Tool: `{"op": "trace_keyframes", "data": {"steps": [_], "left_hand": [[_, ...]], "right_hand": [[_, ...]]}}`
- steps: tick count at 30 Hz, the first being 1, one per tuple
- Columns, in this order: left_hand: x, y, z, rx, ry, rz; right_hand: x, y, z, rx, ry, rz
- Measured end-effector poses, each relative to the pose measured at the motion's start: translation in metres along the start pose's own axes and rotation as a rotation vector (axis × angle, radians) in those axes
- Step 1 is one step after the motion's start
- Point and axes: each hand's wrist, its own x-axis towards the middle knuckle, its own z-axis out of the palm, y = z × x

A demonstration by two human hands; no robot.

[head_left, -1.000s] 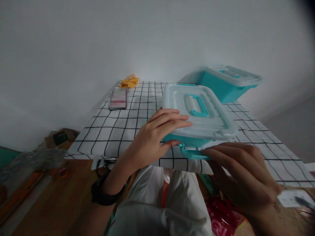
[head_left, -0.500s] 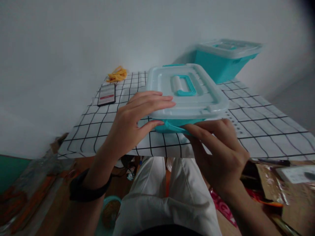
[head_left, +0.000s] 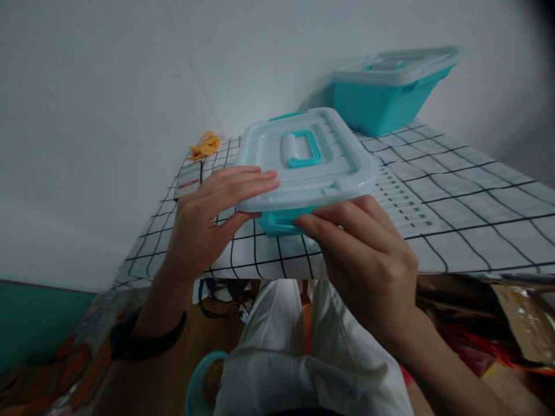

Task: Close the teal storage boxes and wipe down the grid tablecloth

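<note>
A teal storage box with a pale lid (head_left: 303,156) stands near the front edge of a table covered in a white black-grid cloth (head_left: 455,196). My left hand (head_left: 208,219) grips the box's left front corner, fingers flat on the lid and thumb under its rim. My right hand (head_left: 359,254) is at the front side, its fingertips pressed on the teal latch (head_left: 280,219) below the lid. A teal carrying handle (head_left: 303,149) lies flat in the lid's middle.
A second teal box with a pale lid (head_left: 385,86) stands at the back right by the wall. A phone (head_left: 189,178) and a yellow bundle (head_left: 204,144) lie at the back left. Below the table are my white-clad legs, a teal bowl (head_left: 203,381) and clutter on the floor.
My right hand has moved up to the front latch and closed its fingers on it. My left hand keeps its grip on the lid. The view has shifted, so the box appears higher.
</note>
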Motion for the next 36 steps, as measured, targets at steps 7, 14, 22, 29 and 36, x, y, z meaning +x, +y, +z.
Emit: {"op": "trace_keyframes", "data": {"steps": [7, 14, 22, 29, 36], "left_hand": [[0.0020, 0.0034, -0.0002, -0.013, 0.016, -0.014], [0.0019, 0.0057, 0.0003, -0.030, 0.025, -0.014], [0.0014, 0.0055, -0.0016, -0.016, -0.014, -0.026], [-0.0005, 0.0058, -0.0018, 0.092, -0.053, -0.020], [-0.0039, 0.0074, 0.0042, 0.177, 0.006, 0.071]], "right_hand": [[0.0024, -0.0076, -0.0050, -0.046, -0.048, 0.028], [-0.0018, -0.0068, 0.0008, -0.010, -0.012, 0.104], [-0.0048, -0.0076, 0.0012, 0.022, 0.004, 0.175], [-0.0027, -0.0065, -0.0010, 0.007, -0.041, 0.136], [-0.0019, -0.0054, 0.0006, -0.080, 0.001, 0.066]]}}
